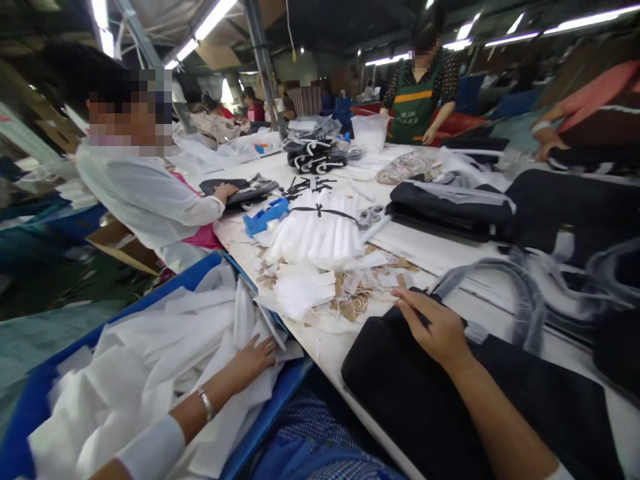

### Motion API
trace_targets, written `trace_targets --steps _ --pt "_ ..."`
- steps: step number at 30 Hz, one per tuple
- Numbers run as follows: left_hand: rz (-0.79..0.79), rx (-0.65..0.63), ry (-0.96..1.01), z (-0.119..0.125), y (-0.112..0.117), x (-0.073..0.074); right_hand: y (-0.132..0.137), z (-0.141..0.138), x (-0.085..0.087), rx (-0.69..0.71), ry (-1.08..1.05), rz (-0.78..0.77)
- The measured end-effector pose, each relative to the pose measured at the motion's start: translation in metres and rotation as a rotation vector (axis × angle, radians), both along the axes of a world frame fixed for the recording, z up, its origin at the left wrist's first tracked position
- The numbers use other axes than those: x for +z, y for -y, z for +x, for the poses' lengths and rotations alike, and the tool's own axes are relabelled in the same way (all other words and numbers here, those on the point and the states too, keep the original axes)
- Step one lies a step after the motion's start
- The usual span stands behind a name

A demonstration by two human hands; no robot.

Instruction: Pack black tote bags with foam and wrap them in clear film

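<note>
My left hand (251, 365) reaches into a blue bin (165, 291) and rests on a heap of thin white sheets (165, 340), its fingers stretched out and apart. Whether it pinches the edge of a sheet is not visible. My right hand (437, 328) is over a black bag (400, 387) lying flat on the table, fingers extended and the thumb apart, nothing seen in it. Beside that hand, a bag handle (520, 287) in clear plastic wrap arches up. Between the hands and farther off lies a bundle of white rolls (320, 230) tied with a black strap.
A blue tape dispenser (267, 217) stands beside the bundle. Paper scraps (355, 293) litter the table (320, 340). More black bags (450, 207) lie at the right. Co-workers stand at the left (140, 180), far side (420, 93) and right (600, 100).
</note>
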State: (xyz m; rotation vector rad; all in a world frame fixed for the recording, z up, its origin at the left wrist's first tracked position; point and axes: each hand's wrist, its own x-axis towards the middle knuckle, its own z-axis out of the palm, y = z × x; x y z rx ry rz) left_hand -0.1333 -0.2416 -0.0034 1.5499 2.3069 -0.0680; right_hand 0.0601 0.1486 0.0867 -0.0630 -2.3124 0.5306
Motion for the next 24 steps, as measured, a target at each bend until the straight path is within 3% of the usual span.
trace_targets --steps 3,6,8,10,12,14,16,20,24 --pt "0.029 -0.022 -0.008 -0.010 0.010 0.028 -0.001 0.000 0.000 -0.003 -0.017 -0.020" --pt "0.061 0.075 -0.042 -0.007 0.021 0.085 -0.001 0.000 -0.002 0.004 -0.030 -0.019" --pt "0.115 0.220 -0.100 0.001 0.019 0.130 -0.001 0.000 -0.002 -0.002 -0.043 -0.025" --pt "0.297 0.476 -0.160 0.010 0.005 0.170 0.000 0.000 -0.001 -0.010 -0.053 -0.063" --pt "0.544 0.683 -0.157 0.017 -0.022 0.196 0.000 0.001 0.002 0.010 -0.037 -0.144" --pt "0.724 0.703 -0.024 0.020 -0.060 0.205 0.001 0.002 0.006 0.071 0.015 -0.256" --pt "0.822 0.640 0.095 0.023 -0.105 0.200 0.002 0.004 0.009 0.147 0.090 -0.369" --pt "0.864 0.398 0.174 0.040 -0.193 0.186 0.005 0.004 0.011 0.211 0.160 -0.562" --pt "0.886 0.143 0.444 0.057 -0.247 0.184 0.005 0.002 0.010 0.113 0.182 -0.714"
